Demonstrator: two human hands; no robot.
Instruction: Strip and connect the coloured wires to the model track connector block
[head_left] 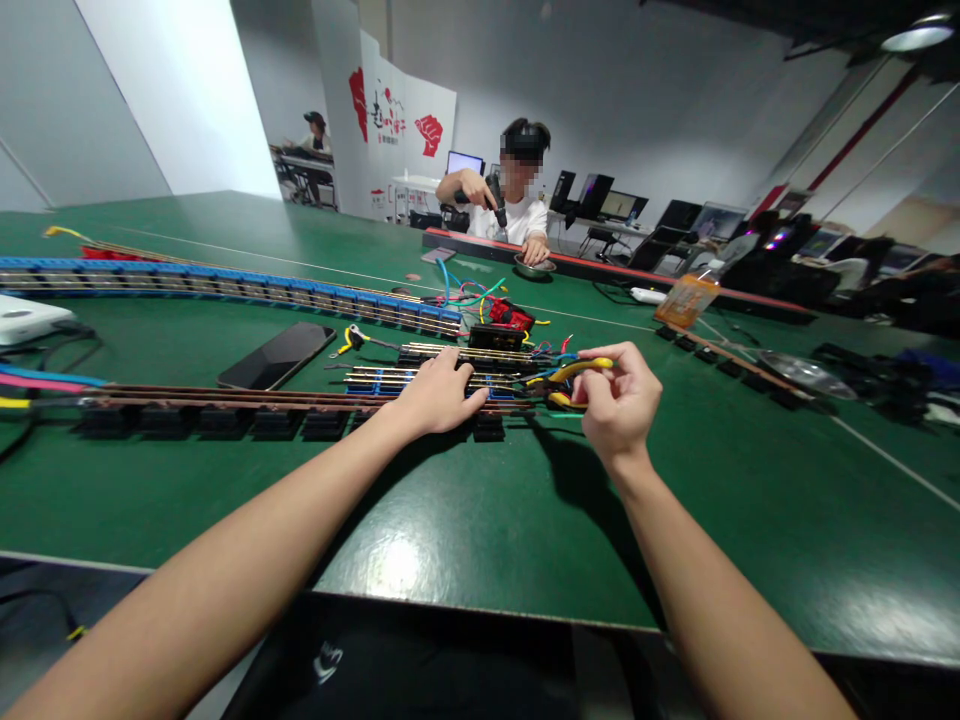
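Note:
My left hand (439, 395) lies over a long copper-coloured rail strip (247, 399) on black blocks, its thumb and fingers apart, pressing on the rails from above. Under and past the fingers are shorter rail pieces, one with a blue base (373, 380) and one with a black base (424, 353). My right hand (622, 405) is closed around yellow-handled pliers (556, 378). The pliers' jaws point left to the rails' right end, among thin wires; what they touch, if anything, I cannot make out. A green wire (564, 415) lies under the pliers.
Behind the rails lie a phone (277, 357), a long blue track (247, 287) and a red wired part (511, 315). Across the green table (480, 530), a person holds a power drill (496, 198) near a metal bowl (534, 267). An orange container (687, 300) stands right.

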